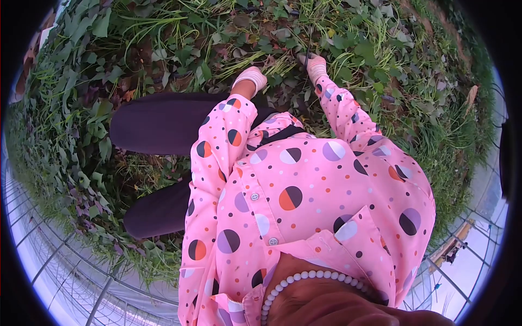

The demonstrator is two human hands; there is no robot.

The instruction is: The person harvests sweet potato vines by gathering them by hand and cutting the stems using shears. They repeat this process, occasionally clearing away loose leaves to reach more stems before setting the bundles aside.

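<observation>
My left hand (253, 80), in a pale pink striped glove, is closed low over the plants. Long yellow-green grass stems (235, 66) lie right by its fingers; what is inside the fist, if anything, is hidden. To the right, my right hand (315, 67) wears a similar glove with darkened fingertips. It is closed around a thin dark rod-like tool (309, 41) that points away from me into the leaves. The tool's far end is lost among the foliage. Broad-leaved green vines (364, 51) surround both hands.
My bent legs in dark trousers (163, 124) reach to the left over the growth. Leafy vines (65, 141) and tufts of grass (157, 24) cover the ground, with brown soil between. A metal grid frame (103, 293) with pale sheeting curves along the lower edge.
</observation>
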